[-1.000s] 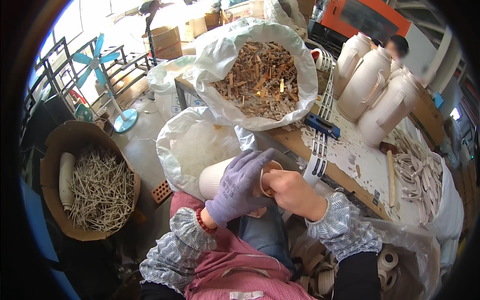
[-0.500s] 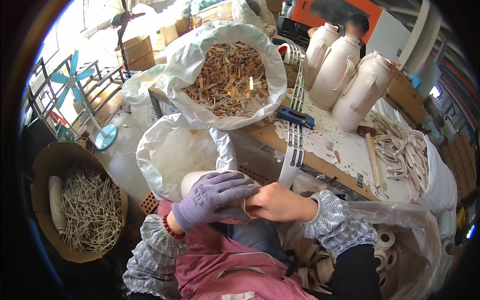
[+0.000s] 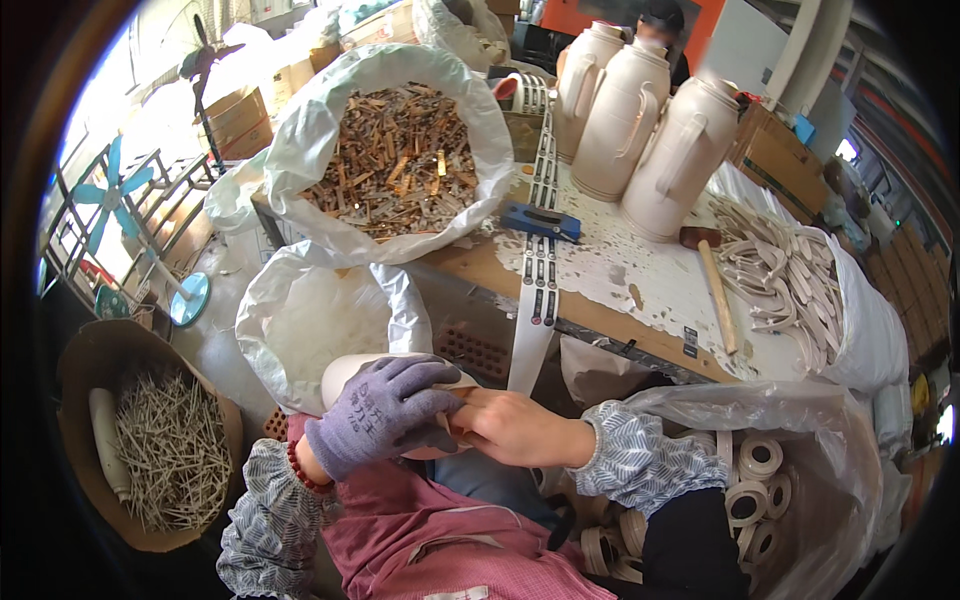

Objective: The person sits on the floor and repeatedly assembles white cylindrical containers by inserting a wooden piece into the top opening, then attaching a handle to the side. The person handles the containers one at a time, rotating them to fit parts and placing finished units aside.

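A cream plastic thermos shell (image 3: pixel 345 374) lies on its side above my lap, largely covered by my hands. My left hand (image 3: pixel 385 412), in a grey-purple glove, is wrapped over the top of it. My bare right hand (image 3: pixel 520 428) is closed with bent fingertips against the shell's right end, beside the gloved fingers. Whatever the right fingertips pinch is hidden behind the knuckles. Close by, a white strip of dark labels (image 3: pixel 530 330) hangs over the table edge, with a blue block (image 3: pixel 540 222) resting across it.
Three cream thermoses (image 3: pixel 680 165) stand on the worn table (image 3: pixel 640 290), near a hammer (image 3: pixel 722 300) and a pile of handles (image 3: pixel 785 290). White sacks (image 3: pixel 290 170) are ahead. A carton of thin sticks (image 3: pixel 150 535) sits left; a clear bag of rings (image 3: pixel 800 410) right.
The whole view has shifted, so most things appear further left. My right fingers have turned slightly at the shell's end; my left hand keeps its grip on the shell.
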